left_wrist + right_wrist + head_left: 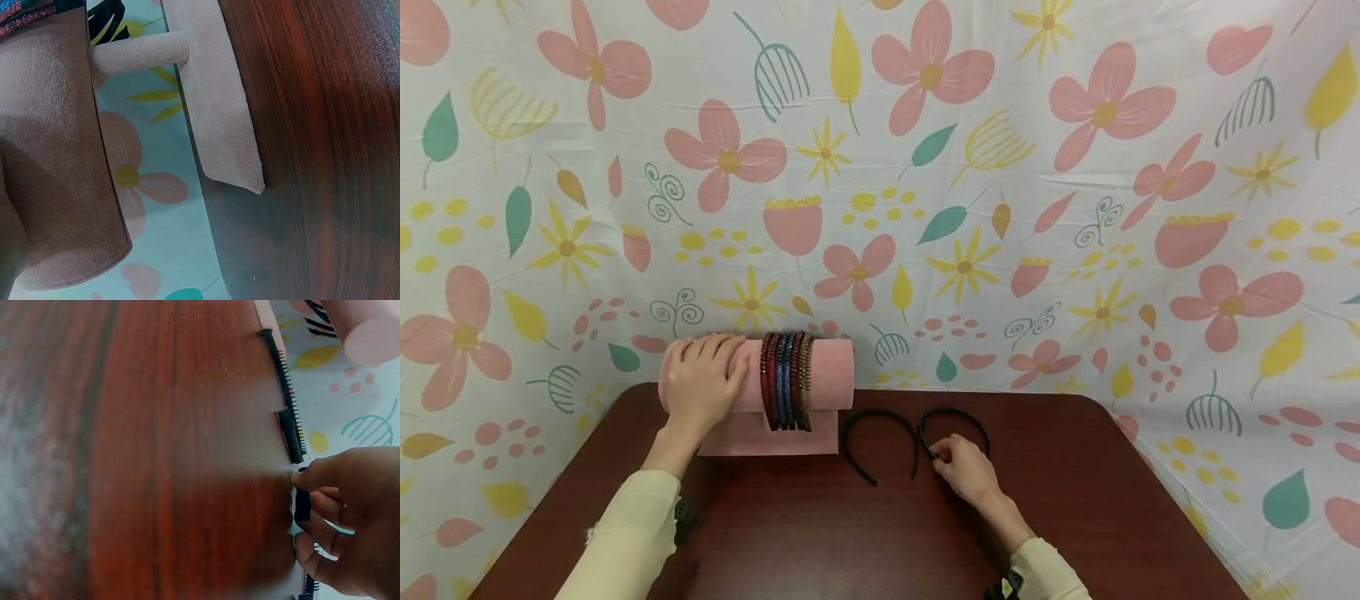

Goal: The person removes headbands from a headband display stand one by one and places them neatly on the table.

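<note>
My left hand (703,375) rests over the left part of a pink plush headband stand (831,367), its fingers lying across the top of the roll. Several beaded headbands (785,379) in red, blue and gold sit side by side round the roll, right of that hand. On the table at the right, my right hand (966,468) pinches one end of a black headband (955,411) between thumb and fingers. The right wrist view shows this end as a dark tip (302,503). Just left of it lies another black headband (880,413), its ends towards me.
The dark brown wooden table (865,542) has rounded far corners. Behind it hangs a white cloth (880,283) printed with flowers and leaves, close to the stand's back. The stand's flat pink base (775,443) is on the table below the roll.
</note>
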`<action>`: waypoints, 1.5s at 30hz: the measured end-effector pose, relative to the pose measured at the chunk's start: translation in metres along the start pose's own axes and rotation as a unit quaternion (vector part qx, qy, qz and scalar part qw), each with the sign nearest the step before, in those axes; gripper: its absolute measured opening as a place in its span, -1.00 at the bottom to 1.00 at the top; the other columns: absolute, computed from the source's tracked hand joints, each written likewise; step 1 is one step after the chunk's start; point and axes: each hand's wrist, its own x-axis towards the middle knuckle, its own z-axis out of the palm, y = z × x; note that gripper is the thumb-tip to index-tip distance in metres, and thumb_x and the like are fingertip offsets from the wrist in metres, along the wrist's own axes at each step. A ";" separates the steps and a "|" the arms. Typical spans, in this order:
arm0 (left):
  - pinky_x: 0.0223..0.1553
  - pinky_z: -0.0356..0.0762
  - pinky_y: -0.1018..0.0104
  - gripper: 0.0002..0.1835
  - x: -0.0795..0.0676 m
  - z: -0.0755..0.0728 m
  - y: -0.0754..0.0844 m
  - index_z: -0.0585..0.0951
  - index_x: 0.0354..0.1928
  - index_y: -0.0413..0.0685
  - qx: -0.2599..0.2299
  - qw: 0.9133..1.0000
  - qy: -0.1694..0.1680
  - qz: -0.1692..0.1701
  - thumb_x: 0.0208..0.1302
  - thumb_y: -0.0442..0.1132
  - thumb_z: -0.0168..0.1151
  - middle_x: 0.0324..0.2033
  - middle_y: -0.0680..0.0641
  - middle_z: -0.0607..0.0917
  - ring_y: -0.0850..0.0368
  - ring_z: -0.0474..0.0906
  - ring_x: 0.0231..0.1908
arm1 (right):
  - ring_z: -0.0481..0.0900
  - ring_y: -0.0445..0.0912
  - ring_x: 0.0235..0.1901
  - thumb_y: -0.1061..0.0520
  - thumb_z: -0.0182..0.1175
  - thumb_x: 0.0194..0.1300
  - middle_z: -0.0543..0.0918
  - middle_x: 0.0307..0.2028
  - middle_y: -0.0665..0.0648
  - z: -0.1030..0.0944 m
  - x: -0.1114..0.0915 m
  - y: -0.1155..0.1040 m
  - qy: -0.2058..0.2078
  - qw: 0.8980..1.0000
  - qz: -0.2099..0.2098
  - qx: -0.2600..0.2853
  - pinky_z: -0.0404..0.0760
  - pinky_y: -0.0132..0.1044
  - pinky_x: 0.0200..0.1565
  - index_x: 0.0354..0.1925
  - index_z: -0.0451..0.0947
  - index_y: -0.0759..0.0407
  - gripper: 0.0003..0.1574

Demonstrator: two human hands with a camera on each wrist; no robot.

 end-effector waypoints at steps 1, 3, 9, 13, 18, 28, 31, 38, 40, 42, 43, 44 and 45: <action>0.17 0.38 -0.14 -0.57 0.000 0.000 0.000 0.71 -0.04 -0.02 0.001 1.000 -0.001 0.000 0.33 0.08 0.02 -0.09 -0.14 0.74 -0.16 0.62 -0.04 | 0.46 -0.21 -0.47 0.18 0.31 0.25 0.62 -0.24 0.03 0.000 0.000 0.000 -0.001 1.000 0.002 0.001 0.41 -0.29 -0.49 -0.11 0.70 0.08 -0.78; 0.17 0.38 -0.14 -0.56 0.000 0.000 0.000 0.71 -0.04 -0.02 0.002 1.000 -0.003 0.000 0.33 0.08 0.01 -0.09 -0.14 0.74 -0.16 0.62 -0.04 | 0.46 -0.20 -0.48 0.18 0.31 0.24 0.62 -0.25 0.02 0.001 0.000 0.000 -0.003 1.000 0.004 0.004 0.41 -0.29 -0.49 -0.11 0.70 0.07 -0.78; 0.17 0.38 -0.14 -0.55 -0.001 0.001 0.000 0.71 -0.03 -0.02 0.005 1.000 -0.001 0.002 0.34 0.10 0.00 -0.08 -0.13 0.74 -0.15 0.62 -0.05 | 0.50 -0.20 -0.43 0.14 0.33 0.24 0.62 -0.27 0.00 -0.001 0.000 0.000 0.001 1.000 0.006 0.004 0.46 -0.26 -0.45 -0.12 0.70 0.05 -0.79; 0.16 0.40 -0.14 -0.55 0.000 0.001 -0.001 0.71 -0.04 -0.02 0.006 1.000 0.004 0.004 0.33 0.09 0.00 -0.09 -0.13 0.74 -0.15 0.63 -0.05 | 0.57 -0.18 -0.33 0.12 0.35 0.24 0.63 -0.27 -0.03 -0.003 0.002 -0.003 0.012 1.000 -0.008 0.003 0.54 -0.20 -0.34 -0.15 0.71 0.01 -0.82; 0.16 0.39 -0.13 -0.54 0.001 0.000 -0.001 0.71 -0.03 -0.02 0.005 1.000 0.000 0.003 0.35 0.10 -0.02 -0.08 -0.13 0.74 -0.15 0.63 -0.04 | 0.61 -0.14 -0.24 0.13 0.35 0.23 0.63 -0.28 -0.04 -0.007 0.004 -0.010 0.029 0.999 -0.041 0.013 0.59 -0.13 -0.20 -0.18 0.71 0.03 -0.84; 0.18 0.37 -0.12 -0.54 -0.001 0.002 -0.001 0.71 -0.03 -0.02 0.004 1.000 0.001 0.003 0.35 0.10 -0.01 -0.08 -0.13 0.74 -0.15 0.63 -0.04 | 0.59 -0.17 -0.26 0.13 0.33 0.27 0.61 -0.30 -0.09 -0.011 0.006 -0.028 0.036 0.996 -0.074 0.037 0.57 -0.19 -0.22 -0.13 0.70 0.04 -0.82; 0.19 0.36 -0.12 -0.53 -0.001 0.004 -0.002 0.71 -0.02 -0.01 0.007 1.000 -0.003 0.001 0.36 0.11 -0.04 -0.07 -0.13 0.74 -0.15 0.62 -0.03 | 0.56 -0.20 -0.27 0.11 0.35 0.26 0.59 -0.32 -0.13 -0.013 0.007 -0.035 0.048 0.994 -0.089 0.039 0.54 -0.24 -0.25 -0.13 0.70 0.02 -0.81; 0.19 0.36 -0.13 -0.53 -0.001 0.003 -0.002 0.70 -0.01 -0.01 0.004 1.000 -0.011 -0.003 0.36 0.11 -0.04 -0.06 -0.13 0.73 -0.16 0.61 -0.02 | 0.50 -0.16 -0.33 0.10 0.34 0.27 0.57 -0.34 -0.16 -0.018 0.012 -0.051 0.086 0.984 -0.148 0.047 0.47 -0.34 -0.33 -0.11 0.69 -0.02 -0.80; 0.19 0.36 -0.14 -0.53 -0.001 0.002 -0.002 0.70 -0.01 -0.02 0.003 1.000 -0.010 -0.002 0.36 0.10 -0.04 -0.06 -0.14 0.73 -0.16 0.61 -0.02 | 0.50 -0.18 -0.33 0.11 0.35 0.26 0.58 -0.33 -0.16 -0.019 0.014 -0.057 0.099 0.981 -0.162 0.047 0.48 -0.35 -0.33 -0.11 0.68 -0.04 -0.80; 0.18 0.36 -0.13 -0.54 -0.001 0.002 -0.002 0.70 -0.01 -0.02 0.001 1.000 -0.008 -0.003 0.35 0.09 -0.03 -0.06 -0.14 0.73 -0.16 0.61 -0.02 | 0.50 -0.20 -0.33 0.11 0.35 0.26 0.58 -0.33 -0.15 -0.021 0.016 -0.064 0.108 0.978 -0.172 0.047 0.50 -0.35 -0.31 -0.12 0.68 -0.05 -0.80; 0.18 0.36 -0.13 -0.54 -0.001 0.002 -0.002 0.70 -0.02 -0.02 0.000 1.000 -0.007 -0.003 0.35 0.09 -0.03 -0.06 -0.13 0.73 -0.16 0.61 -0.02 | 0.50 -0.20 -0.32 0.11 0.35 0.26 0.58 -0.32 -0.14 -0.022 0.016 -0.067 0.112 0.976 -0.178 0.047 0.50 -0.34 -0.30 -0.12 0.67 -0.05 -0.80; 0.19 0.36 -0.13 -0.54 -0.001 0.002 -0.002 0.70 -0.02 -0.02 0.000 1.000 -0.008 -0.003 0.35 0.09 -0.03 -0.06 -0.14 0.73 -0.16 0.61 -0.01 | 0.50 -0.20 -0.31 0.11 0.35 0.27 0.59 -0.31 -0.12 -0.024 0.017 -0.070 0.114 0.975 -0.184 0.048 0.51 -0.32 -0.28 -0.12 0.67 -0.04 -0.81; 0.19 0.35 -0.13 -0.54 -0.001 0.002 -0.002 0.70 -0.01 -0.02 0.001 1.000 -0.009 -0.003 0.36 0.10 -0.04 -0.06 -0.13 0.73 -0.16 0.61 -0.01 | 0.51 -0.20 -0.29 0.11 0.34 0.27 0.60 -0.30 -0.11 -0.025 0.018 -0.073 0.115 0.974 -0.188 0.048 0.53 -0.31 -0.27 -0.11 0.67 -0.04 -0.80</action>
